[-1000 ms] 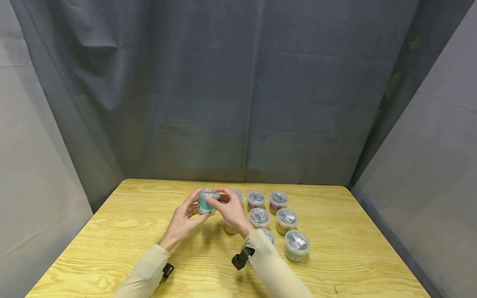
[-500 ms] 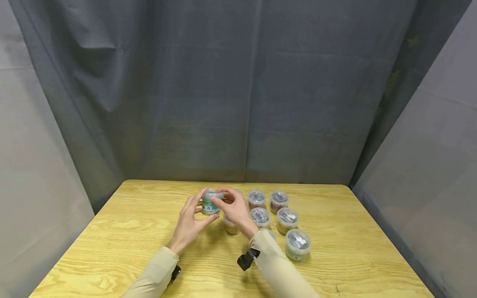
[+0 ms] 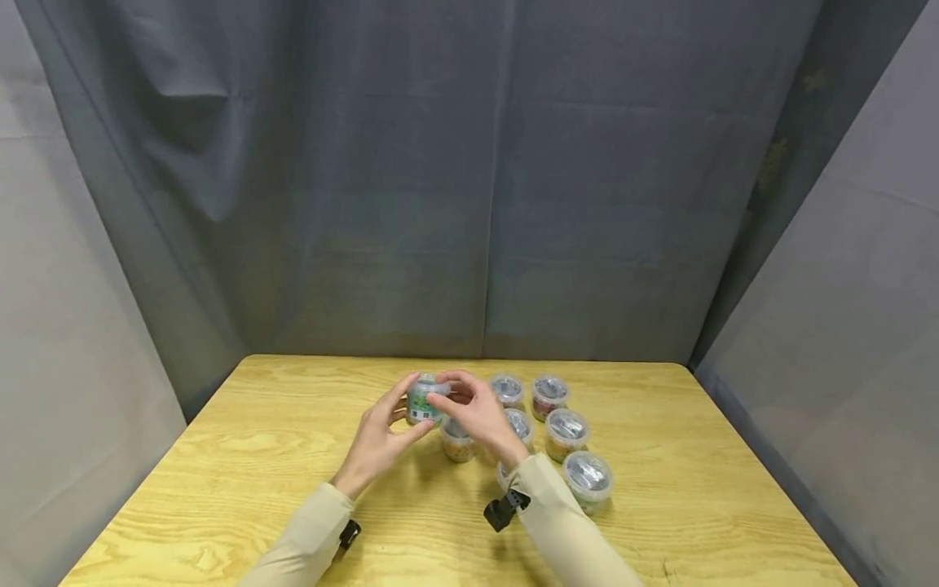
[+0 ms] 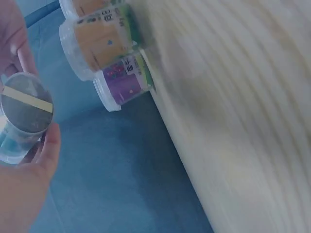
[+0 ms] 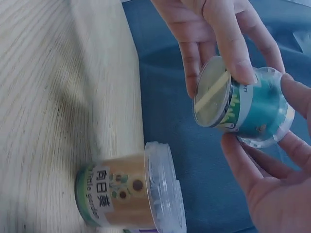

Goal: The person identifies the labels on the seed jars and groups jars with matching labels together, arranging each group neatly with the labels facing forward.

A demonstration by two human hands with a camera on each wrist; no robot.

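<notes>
Both hands hold a small clear plastic tub (image 3: 422, 401) with a green and teal label above the table. My left hand (image 3: 377, 444) grips its left side, thumb low and fingers behind. My right hand (image 3: 480, 416) pinches it from the right near the lid, as the right wrist view also shows. In that view the tub's round base (image 5: 210, 104) carries a pale yellow strip. The left wrist view has the same base (image 4: 26, 114) tilted toward the camera. Parts of the fingers are hidden behind the tub.
Several lidded tubs stand in rows on the wooden table (image 3: 242, 465), among them an orange-labelled tub (image 5: 126, 191) and a purple-labelled tub (image 4: 124, 82). The right forearm partly covers the near ones. A dark curtain (image 3: 381, 204) hangs behind the table.
Both hands have moved right with the tub. It has turned so that a different part of its label, with green print and small square codes, faces the head camera.
</notes>
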